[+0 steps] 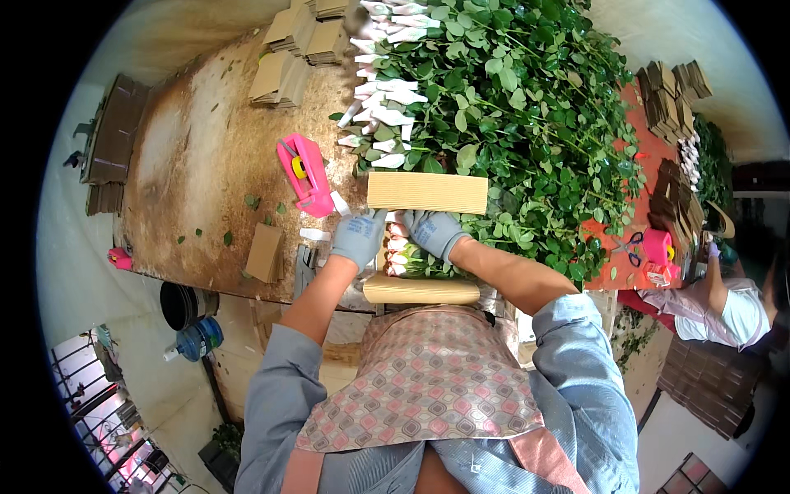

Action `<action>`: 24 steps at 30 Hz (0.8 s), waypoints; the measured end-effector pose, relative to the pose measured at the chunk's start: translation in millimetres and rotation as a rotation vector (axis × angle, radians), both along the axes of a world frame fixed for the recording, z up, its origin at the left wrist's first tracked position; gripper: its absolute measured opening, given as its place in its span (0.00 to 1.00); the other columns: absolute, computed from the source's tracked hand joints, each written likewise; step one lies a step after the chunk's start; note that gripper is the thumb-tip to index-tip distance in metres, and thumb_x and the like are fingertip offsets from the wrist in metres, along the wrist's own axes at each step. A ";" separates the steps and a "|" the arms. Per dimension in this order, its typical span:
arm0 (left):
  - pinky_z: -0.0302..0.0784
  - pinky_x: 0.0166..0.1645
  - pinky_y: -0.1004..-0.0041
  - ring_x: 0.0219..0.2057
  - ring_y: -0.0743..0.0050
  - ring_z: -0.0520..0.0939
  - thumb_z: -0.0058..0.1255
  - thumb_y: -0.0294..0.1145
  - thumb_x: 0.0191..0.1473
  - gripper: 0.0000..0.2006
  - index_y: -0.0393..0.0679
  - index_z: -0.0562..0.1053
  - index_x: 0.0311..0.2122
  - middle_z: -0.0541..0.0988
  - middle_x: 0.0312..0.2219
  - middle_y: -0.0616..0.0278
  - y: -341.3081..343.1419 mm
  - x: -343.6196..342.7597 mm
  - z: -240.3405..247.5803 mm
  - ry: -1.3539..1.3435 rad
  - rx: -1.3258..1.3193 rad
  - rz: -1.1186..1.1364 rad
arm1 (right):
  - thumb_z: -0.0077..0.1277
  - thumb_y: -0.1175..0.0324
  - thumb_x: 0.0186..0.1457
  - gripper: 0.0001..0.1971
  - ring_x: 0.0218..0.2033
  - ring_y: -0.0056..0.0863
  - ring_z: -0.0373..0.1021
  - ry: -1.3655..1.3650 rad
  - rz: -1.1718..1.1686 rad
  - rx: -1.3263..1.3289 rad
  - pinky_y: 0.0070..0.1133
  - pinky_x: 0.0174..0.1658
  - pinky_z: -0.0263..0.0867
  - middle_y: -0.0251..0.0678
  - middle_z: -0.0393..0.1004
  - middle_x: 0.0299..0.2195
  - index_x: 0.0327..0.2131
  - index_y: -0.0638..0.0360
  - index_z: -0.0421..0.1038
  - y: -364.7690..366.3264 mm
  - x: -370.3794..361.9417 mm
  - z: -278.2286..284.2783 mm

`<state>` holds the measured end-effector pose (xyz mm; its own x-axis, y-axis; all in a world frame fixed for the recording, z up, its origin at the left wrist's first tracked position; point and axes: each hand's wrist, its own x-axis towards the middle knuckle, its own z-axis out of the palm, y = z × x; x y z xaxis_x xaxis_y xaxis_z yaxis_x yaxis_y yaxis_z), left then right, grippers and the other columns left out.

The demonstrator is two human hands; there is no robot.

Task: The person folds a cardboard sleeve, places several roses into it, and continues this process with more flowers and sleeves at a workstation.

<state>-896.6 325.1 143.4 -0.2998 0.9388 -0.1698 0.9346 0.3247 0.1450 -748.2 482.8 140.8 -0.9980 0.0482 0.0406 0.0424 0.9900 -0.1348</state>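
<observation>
A corrugated cardboard sheet lies in front of me, its far flap (427, 193) and near flap (421, 291) raised on either side of a row of roses (397, 257) with pale pink, wrapped heads. Both my hands wear grey gloves. At the left end of the row, my left hand (360, 237) is closed beside the rose heads, fingertips at the far flap. My right hand (435, 233) closes over the rose at the far side, just below its head. The gloves partly hide the flowers between them.
A pink tape dispenser (305, 175) stands left of the hands, near a small cardboard piece (265, 253). Beyond lie stacked cardboard (280, 78) and a big heap of leafy roses (510, 107). Scissors (631, 247) rest on the red surface at right, where another person (724, 309) works.
</observation>
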 end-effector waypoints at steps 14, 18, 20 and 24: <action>0.77 0.36 0.62 0.34 0.57 0.85 0.49 0.27 0.51 0.13 0.42 0.72 0.44 0.81 0.34 0.55 6.7 -7.3 -6.0 0.106 -0.094 -0.080 | 0.43 0.60 0.63 0.18 0.33 0.43 0.76 0.011 0.080 0.193 0.37 0.33 0.73 0.49 0.76 0.38 0.51 0.58 0.68 8.5 2.9 -15.2; 0.77 0.35 0.61 0.32 0.57 0.84 0.49 0.28 0.50 0.10 0.42 0.73 0.39 0.82 0.29 0.56 0.5 -10.4 1.2 0.131 -0.015 -0.064 | 0.44 0.62 0.61 0.18 0.33 0.44 0.76 0.039 0.088 0.223 0.38 0.34 0.72 0.51 0.75 0.38 0.50 0.62 0.68 8.4 3.0 -17.4; 0.77 0.34 0.59 0.32 0.59 0.84 0.49 0.28 0.50 0.08 0.43 0.74 0.36 0.82 0.28 0.57 -3.3 -12.5 6.4 0.173 -0.051 0.013 | 0.45 0.62 0.60 0.19 0.31 0.45 0.76 0.065 0.096 0.284 0.38 0.33 0.72 0.52 0.75 0.38 0.50 0.64 0.68 8.4 3.4 -26.6; 0.77 0.32 0.58 0.30 0.63 0.85 0.49 0.28 0.52 0.09 0.44 0.78 0.37 0.82 0.33 0.57 -25.0 -36.6 10.4 0.262 -0.329 0.174 | 0.43 0.63 0.61 0.19 0.33 0.48 0.76 0.033 0.128 0.323 0.39 0.37 0.73 0.56 0.76 0.37 0.49 0.67 0.68 6.5 0.6 -18.3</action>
<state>-933.2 300.1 153.8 -0.5208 0.7796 -0.3479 0.8536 0.4695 -0.2257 -747.6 489.3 122.5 -0.9930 -0.0976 0.0661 -0.0838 0.9788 0.1867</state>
